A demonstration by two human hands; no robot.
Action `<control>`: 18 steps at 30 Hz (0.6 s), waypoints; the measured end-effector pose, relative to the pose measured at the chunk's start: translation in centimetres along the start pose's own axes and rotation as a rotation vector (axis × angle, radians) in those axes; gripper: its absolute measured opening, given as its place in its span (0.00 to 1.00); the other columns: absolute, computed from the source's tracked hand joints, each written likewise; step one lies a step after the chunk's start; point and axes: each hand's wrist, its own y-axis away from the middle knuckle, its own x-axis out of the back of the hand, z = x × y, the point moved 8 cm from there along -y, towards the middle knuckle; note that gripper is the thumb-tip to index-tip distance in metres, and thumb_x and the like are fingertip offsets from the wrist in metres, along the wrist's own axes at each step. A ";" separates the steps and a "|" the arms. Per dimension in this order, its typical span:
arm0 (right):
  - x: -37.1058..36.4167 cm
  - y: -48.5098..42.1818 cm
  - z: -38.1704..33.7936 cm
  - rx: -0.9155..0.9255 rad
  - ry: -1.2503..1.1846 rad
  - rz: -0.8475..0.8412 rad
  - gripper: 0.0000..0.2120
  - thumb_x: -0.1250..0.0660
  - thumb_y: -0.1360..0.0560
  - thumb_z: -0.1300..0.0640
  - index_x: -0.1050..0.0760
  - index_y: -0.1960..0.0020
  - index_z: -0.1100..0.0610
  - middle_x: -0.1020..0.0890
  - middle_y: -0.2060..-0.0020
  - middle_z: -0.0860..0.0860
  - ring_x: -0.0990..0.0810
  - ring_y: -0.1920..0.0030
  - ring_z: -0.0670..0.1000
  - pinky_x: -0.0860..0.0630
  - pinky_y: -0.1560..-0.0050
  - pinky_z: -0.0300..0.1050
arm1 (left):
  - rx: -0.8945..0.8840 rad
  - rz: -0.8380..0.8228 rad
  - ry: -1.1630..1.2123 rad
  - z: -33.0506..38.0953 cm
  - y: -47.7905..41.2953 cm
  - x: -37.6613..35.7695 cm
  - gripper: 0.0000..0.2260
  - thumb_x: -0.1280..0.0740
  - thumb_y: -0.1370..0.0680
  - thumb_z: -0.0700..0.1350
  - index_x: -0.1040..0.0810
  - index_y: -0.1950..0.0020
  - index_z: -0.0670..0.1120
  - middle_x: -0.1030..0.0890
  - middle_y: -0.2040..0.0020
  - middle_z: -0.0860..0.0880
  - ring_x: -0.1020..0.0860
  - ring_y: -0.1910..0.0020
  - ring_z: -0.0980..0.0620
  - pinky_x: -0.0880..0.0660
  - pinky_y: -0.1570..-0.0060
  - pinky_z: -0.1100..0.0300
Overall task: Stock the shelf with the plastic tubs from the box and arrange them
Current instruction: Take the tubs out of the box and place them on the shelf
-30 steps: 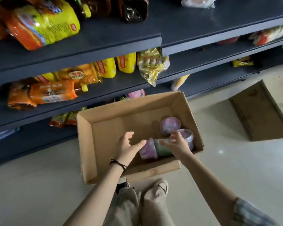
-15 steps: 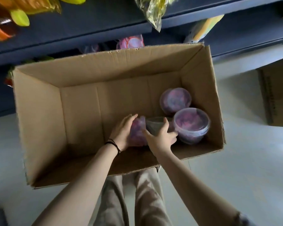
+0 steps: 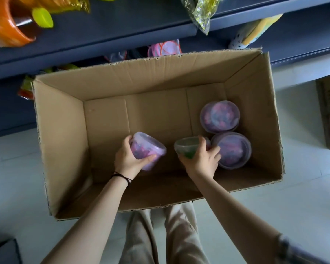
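— Now, gripping what?
— Purple tub (image 3: 149, 149) in curled fingers of the left hand (image 3: 129, 161), green tub (image 3: 186, 147) in the right hand (image 3: 202, 161), both low inside the box (image 3: 61, 134). Lift clear of the walls; carry level to the shelf (image 3: 103, 40).

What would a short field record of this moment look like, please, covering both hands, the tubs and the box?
left hand: grips purple tub, tilted, inside the box
right hand: grips green tub, inside the box
far purple tub: lid on, at the box's right end
near purple tub: lid on, right beside the right hand
shelf: one shelved tub shows behind the box
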 end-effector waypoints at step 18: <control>-2.1 -1.1 -1.5 0.089 -0.035 -0.041 0.54 0.20 0.40 0.43 0.47 0.24 0.54 0.39 0.30 0.59 0.42 0.30 0.63 0.43 0.31 0.56 | 0.136 0.033 0.194 -3.5 -1.3 -0.7 0.47 0.20 0.51 0.68 0.25 0.38 0.48 0.20 0.44 0.51 0.20 0.47 0.55 0.20 0.49 0.59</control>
